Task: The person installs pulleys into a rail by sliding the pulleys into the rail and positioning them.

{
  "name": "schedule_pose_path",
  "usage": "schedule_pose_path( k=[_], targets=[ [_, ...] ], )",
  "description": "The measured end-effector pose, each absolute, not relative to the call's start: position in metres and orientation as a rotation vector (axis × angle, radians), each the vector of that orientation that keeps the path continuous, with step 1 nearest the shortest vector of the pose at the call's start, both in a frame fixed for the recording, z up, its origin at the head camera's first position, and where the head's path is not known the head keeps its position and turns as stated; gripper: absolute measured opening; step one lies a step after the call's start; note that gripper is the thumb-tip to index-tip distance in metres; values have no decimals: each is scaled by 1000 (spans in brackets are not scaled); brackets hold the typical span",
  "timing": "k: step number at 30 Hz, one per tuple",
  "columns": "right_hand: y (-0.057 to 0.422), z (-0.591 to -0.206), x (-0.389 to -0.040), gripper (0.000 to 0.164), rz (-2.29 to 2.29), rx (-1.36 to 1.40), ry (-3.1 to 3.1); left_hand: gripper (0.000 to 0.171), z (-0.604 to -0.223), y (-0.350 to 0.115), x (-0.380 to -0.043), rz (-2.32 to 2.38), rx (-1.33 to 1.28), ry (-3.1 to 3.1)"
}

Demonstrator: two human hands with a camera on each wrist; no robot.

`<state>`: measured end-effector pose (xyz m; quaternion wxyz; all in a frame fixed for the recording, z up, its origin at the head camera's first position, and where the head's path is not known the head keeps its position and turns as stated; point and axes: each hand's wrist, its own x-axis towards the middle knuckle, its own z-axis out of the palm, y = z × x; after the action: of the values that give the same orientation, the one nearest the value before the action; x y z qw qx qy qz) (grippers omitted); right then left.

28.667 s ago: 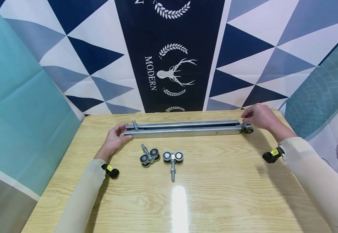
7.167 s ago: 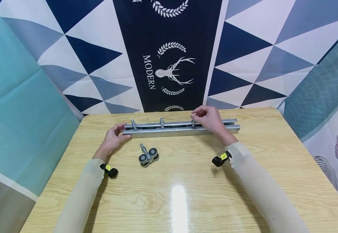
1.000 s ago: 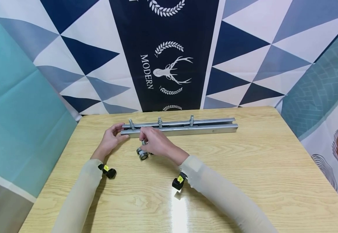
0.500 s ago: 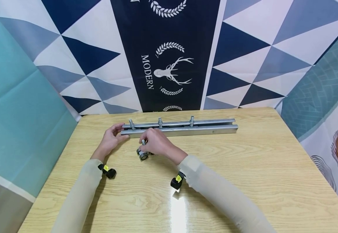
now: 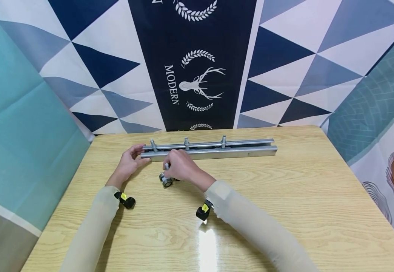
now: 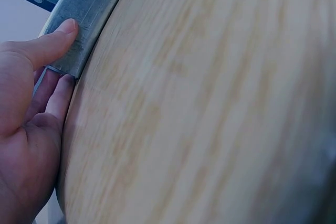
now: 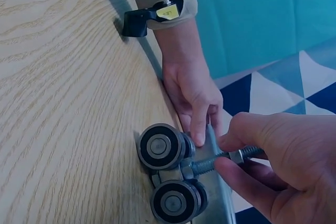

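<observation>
A grey metal track (image 5: 234,152) lies along the back of the wooden table, its slot facing up. Three threaded bolts stick up from the slot, one near the left end, another (image 5: 186,143) left of the middle, the third (image 5: 223,141) right of it. My left hand (image 5: 128,165) grips the track's left end; in the left wrist view the thumb presses on the track's side (image 6: 90,19). Just in front of the track, my right hand (image 5: 183,167) pinches the bolt of a trolley roller (image 5: 166,181). The right wrist view shows its black-and-silver wheels (image 7: 161,146) close to the tabletop.
The wooden table (image 5: 268,204) extends in front of both arms. A patterned cloth (image 5: 197,64) hangs behind its back edge, and a teal panel (image 5: 30,113) borders the left side. Each wrist carries a small black camera.
Earlier, a roller was at the track's right end and one bolt stood in the slot; three stand there now. My right hand moved left to the loose roller, barely shifting over the last second.
</observation>
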<state>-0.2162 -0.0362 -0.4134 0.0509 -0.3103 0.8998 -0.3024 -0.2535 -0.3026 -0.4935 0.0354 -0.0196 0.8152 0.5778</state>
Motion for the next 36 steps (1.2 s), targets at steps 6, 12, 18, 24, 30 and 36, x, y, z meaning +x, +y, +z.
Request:
schedule_pose_path(
  k=[6, 12, 18, 24, 30, 36],
  targets=[
    [-36, -416, -215, 8, -958, -945, 2726, 72, -494, -301, -253, 1782, -61, 2501],
    [-38, -415, -214, 8, -908, -929, 2762, 73, -494, -300, -250, 1772, -59, 2504],
    [-39, -422, -219, 5, -939, -903, 2760, 74, -494, -301, -251, 1772, -65, 2501],
    [-40, -433, -231, 7, -917, -870, 2773, 74, -492, -302, -253, 1779, -62, 2489],
    [-33, -422, -225, 5, -896, -859, 2778, 74, -491, -302, -254, 1792, -55, 2486],
    [-16, -411, -211, 6, -935, -838, 2789, 75, -491, -302, -252, 1769, -69, 2493]
  ],
)
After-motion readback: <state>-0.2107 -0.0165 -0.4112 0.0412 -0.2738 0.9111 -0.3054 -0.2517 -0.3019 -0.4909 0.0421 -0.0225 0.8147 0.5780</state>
